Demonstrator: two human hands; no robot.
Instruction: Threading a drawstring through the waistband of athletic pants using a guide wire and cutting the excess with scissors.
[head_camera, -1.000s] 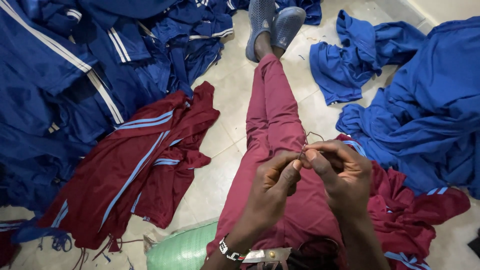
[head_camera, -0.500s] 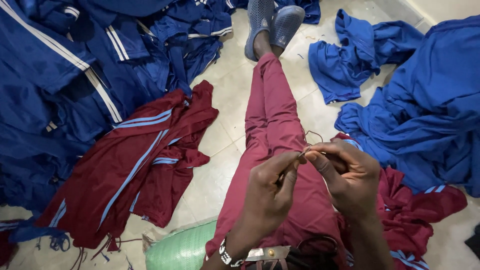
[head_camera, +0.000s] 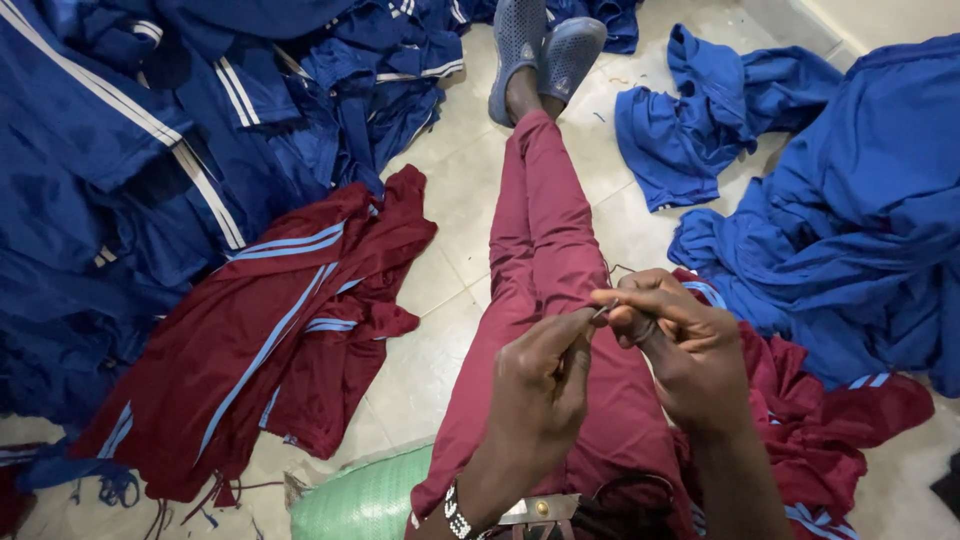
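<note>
Floor (head_camera: 440, 290): big blue heap (head_camera: 120, 200) far left, 2nd blue heap (head_camera: 860, 230) right, maroon top (head_camera: 270, 340) w/ pale stripes spread left of the outstretched legs (head_camera: 545, 250). More maroon cloth (head_camera: 830, 420) on lap, near right. Green sack (head_camera: 365, 500) at near edge.

Left hand (head_camera: 540, 390) & right hand (head_camera: 680, 350) meet over the thigh, fingertips pressed together, pinching a needle (head_camera: 603, 309) & thin thread (head_camera: 612, 270), both barely visible. Looks like threading/knotting step. Judgement: next needs a steady fine pinch, thread end fed to the eye, then pulled thru w/o snagging.
</note>
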